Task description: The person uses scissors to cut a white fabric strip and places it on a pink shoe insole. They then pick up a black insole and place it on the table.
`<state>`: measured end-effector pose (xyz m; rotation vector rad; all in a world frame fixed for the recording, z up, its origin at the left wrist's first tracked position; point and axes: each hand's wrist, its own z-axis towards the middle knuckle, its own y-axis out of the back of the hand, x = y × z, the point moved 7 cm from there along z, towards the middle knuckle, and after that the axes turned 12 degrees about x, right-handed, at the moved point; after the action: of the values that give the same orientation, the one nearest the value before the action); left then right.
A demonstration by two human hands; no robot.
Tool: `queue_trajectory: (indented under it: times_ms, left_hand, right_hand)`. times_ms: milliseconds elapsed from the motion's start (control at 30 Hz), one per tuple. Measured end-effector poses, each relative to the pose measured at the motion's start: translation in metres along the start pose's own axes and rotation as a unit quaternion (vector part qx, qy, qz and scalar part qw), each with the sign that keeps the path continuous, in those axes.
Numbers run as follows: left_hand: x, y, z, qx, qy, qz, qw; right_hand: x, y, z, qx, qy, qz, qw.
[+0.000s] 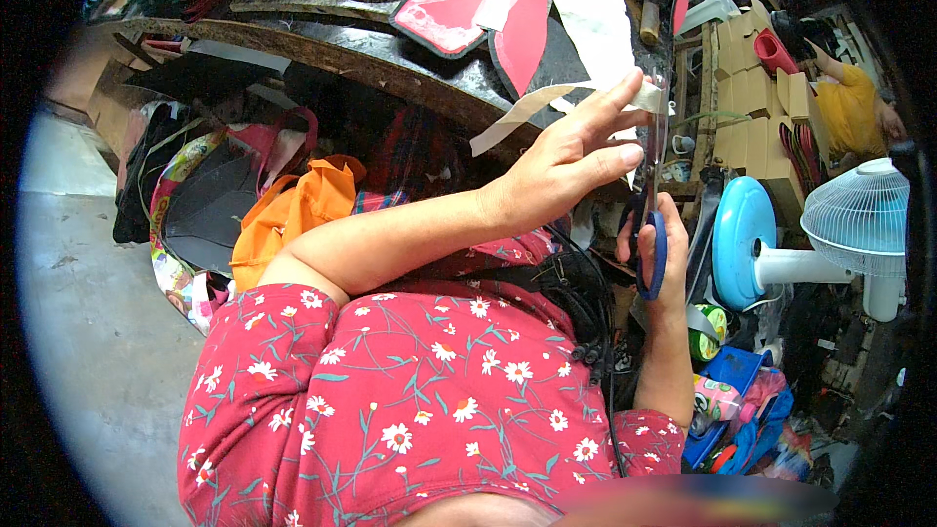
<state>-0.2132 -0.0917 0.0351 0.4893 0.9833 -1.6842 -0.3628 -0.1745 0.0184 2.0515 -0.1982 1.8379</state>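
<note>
Scissors, blue-looped, point to twelve o'clock in curled right hand; left hand half-open at thin white strip, grip unclear.

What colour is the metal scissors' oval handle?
The metal scissors' oval handle is dark blue, clearest in the head view.

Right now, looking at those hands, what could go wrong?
The left hand appears very close to the blades of the blue-handled scissors in the right hand, so a slip might nick a finger. The loose white strip trailing by the left hand could snag or tear. The red petal-shaped piece, its tip near the bench edge, could perhaps get knocked.
</note>
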Motion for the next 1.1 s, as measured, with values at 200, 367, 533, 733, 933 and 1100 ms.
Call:
queue_trajectory:
  times_ms: [200,367,533,733,933,1100]
  left_hand:
    - [0.0,-0.005,0.0,-0.005,-0.003,-0.027,1.0]
    - [0.001,-0.006,-0.001,-0.019,-0.007,-0.028,0.999]
    - [0.003,-0.001,-0.003,-0.031,0.006,-0.022,0.999]
    - [0.001,0.016,-0.009,-0.061,0.091,0.05,0.993]
    - [-0.009,-0.001,-0.005,-0.002,0.098,0.14,0.985]
    - [-0.022,0.001,-0.01,0.035,0.125,0.152,0.98]
  right_hand:
    - [0.002,0.001,-0.001,-0.017,0.034,-0.058,0.998]
    - [-0.003,0.004,-0.003,-0.026,0.011,-0.015,0.999]
    - [-0.006,0.005,-0.002,-0.031,-0.004,-0.005,1.0]
    - [0.005,0.043,0.022,-0.097,0.011,-0.063,0.993]
    - [0.03,0.063,0.08,-0.146,-0.016,-0.52,0.841]
    - [0.025,0.061,0.125,-0.092,-0.075,-0.543,0.831]
